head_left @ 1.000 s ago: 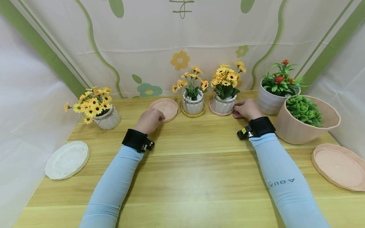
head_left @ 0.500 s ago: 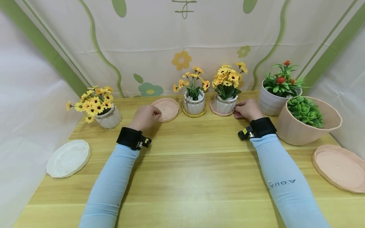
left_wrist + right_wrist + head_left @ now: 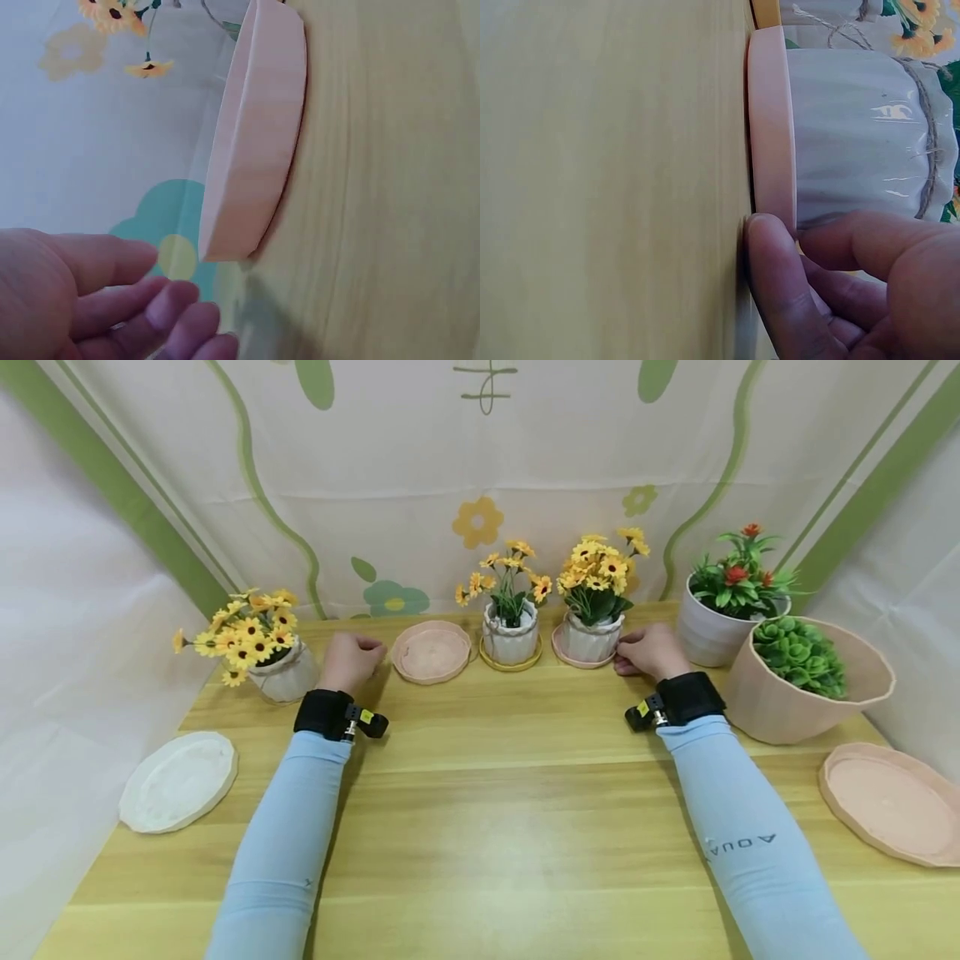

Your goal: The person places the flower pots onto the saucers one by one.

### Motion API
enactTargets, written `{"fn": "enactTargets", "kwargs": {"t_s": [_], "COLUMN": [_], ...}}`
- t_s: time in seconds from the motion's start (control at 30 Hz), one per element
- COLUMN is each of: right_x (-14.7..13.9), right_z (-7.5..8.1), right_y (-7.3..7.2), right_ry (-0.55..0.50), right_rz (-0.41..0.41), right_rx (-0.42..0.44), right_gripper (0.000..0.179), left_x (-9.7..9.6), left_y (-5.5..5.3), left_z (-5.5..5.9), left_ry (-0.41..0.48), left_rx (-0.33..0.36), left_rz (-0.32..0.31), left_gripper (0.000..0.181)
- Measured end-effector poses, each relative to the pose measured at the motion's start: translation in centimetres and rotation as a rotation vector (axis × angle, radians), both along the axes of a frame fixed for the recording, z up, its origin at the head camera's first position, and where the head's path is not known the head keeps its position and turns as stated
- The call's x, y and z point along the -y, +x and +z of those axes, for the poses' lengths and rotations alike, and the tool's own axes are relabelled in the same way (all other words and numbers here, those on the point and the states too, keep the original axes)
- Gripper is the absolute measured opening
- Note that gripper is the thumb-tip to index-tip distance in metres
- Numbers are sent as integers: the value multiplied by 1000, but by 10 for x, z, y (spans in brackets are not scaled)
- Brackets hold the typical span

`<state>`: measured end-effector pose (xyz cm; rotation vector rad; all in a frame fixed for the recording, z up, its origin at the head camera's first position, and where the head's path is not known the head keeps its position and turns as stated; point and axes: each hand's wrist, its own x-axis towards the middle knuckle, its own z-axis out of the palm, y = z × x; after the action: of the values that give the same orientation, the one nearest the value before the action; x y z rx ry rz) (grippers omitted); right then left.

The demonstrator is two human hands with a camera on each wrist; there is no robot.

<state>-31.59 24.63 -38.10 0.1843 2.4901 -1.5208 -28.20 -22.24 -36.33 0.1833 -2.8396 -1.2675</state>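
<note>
A round pink saucer [image 3: 431, 652] lies flat on the table. My left hand [image 3: 349, 661] is just left of it, fingers loosely bent and holding nothing; in the left wrist view a gap shows between fingertips and the saucer's side [image 3: 259, 142]. With thumb and forefinger my right hand [image 3: 651, 651] pinches the rim of a smaller pink saucer [image 3: 772, 124]. On that saucer stands a white ribbed pot [image 3: 591, 639] of yellow daisies, twine tied round its neck. Beside it, a similar daisy pot [image 3: 511, 640] sits on a yellow saucer [image 3: 491, 662].
At the left stand another daisy pot [image 3: 287, 675] and a white saucer [image 3: 178, 782]. To the right are a white pot [image 3: 705, 631] with red flowers, a large pink pot [image 3: 780, 706] holding green foliage, and a large pink saucer [image 3: 892, 802]. A printed curtain [image 3: 555, 435] hangs behind the table.
My left hand has let go of the round pink saucer and moved left, away from it. My right hand has stayed at the rim of the smaller pink saucer.
</note>
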Motion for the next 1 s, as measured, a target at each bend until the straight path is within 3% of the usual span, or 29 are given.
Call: {"fn": "enactTargets", "kwargs": {"t_s": [0.27,0.7,0.87,1.0], "right_x": [-1,-5,-3,1], "right_z": [-3,4,12,29], "right_y": [5,13,18,26], "right_ry": [-13,34,161,310], "right_rz": [-4,7,21,47], "right_rx": [-6,-25,-81,-203], "right_gripper": [37,36,32,26], "left_x": [-5,-8,-6,-4], "left_y": [-13,-18,-16,-15], "left_z": [-7,-10,-10,-8], "left_ry": [66,45,42,44], "left_rx": [129,138,148,152], "left_rz": [-22,-53,-58,-67], "left_gripper": [27,27,29,29]}}
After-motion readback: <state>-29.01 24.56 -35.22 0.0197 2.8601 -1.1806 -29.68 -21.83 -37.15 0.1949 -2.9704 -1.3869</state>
